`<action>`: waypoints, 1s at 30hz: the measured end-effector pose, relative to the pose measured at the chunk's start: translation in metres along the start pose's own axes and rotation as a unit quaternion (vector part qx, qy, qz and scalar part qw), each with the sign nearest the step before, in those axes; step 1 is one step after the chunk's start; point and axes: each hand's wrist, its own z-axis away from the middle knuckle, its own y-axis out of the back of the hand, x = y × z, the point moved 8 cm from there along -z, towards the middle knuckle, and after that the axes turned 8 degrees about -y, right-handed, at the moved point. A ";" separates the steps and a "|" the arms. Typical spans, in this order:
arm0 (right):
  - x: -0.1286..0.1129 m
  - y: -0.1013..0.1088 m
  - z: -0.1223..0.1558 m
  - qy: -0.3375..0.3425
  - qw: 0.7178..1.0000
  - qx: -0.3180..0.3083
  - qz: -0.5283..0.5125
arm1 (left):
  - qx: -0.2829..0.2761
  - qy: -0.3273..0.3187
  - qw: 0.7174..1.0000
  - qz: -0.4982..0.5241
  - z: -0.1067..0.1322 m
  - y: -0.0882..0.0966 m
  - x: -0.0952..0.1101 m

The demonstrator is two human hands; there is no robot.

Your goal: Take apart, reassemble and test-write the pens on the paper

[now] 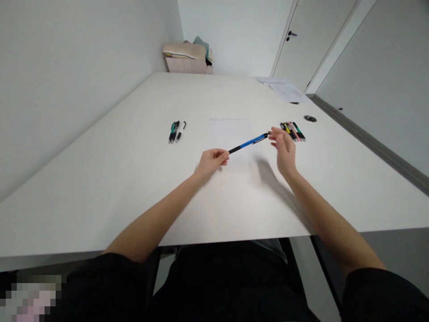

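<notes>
A blue pen with a black grip and a black clip is held slanted above a white sheet of paper. My left hand is closed in a pinch on the dark grip end, hiding the tip. At the pen's upper clip end is my right hand, its fingers loosely bent and apart. Its fingertips are at the pen's end; whether they press on it I cannot tell.
To the left lie two pens, a short black pen part and a small clip piece. Several pens lie in a row behind my right hand. Papers and a round desk grommet are at the far right.
</notes>
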 end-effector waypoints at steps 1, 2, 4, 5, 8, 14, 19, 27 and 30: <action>0.009 -0.006 -0.001 -0.043 0.997 -0.028 -0.065 | 0.000 0.013 1.000 0.025 0.000 -0.003 -0.002; 0.015 -0.016 0.000 -0.079 0.988 -0.066 -0.116 | -0.001 0.023 0.999 0.042 0.001 -0.006 -0.004; 0.019 -0.034 0.004 -0.124 0.966 -0.137 -0.178 | -0.004 0.035 0.998 0.060 0.002 -0.012 -0.006; 0.018 -0.042 0.007 -0.137 0.957 -0.163 -0.197 | -0.005 0.039 0.997 0.064 0.002 -0.014 -0.007; 0.012 -0.055 0.011 -0.158 0.939 -0.191 -0.237 | -0.002 0.041 0.997 0.069 0.002 -0.018 -0.009; 0.020 -0.063 0.003 -0.235 0.890 -0.091 -0.379 | 0.007 0.039 0.997 0.073 -0.001 -0.017 -0.014; 0.021 -0.071 0.001 -0.268 0.859 -0.041 -0.435 | -0.001 0.040 0.998 0.050 -0.003 -0.020 -0.019; 0.012 -0.063 0.003 -0.274 0.836 -0.042 -0.473 | -0.070 0.016 0.997 0.024 0.001 -0.032 -0.008; 0.013 -0.055 0.000 -0.272 0.831 -0.033 -0.484 | -0.063 0.078 0.983 0.151 0.004 -0.034 -0.011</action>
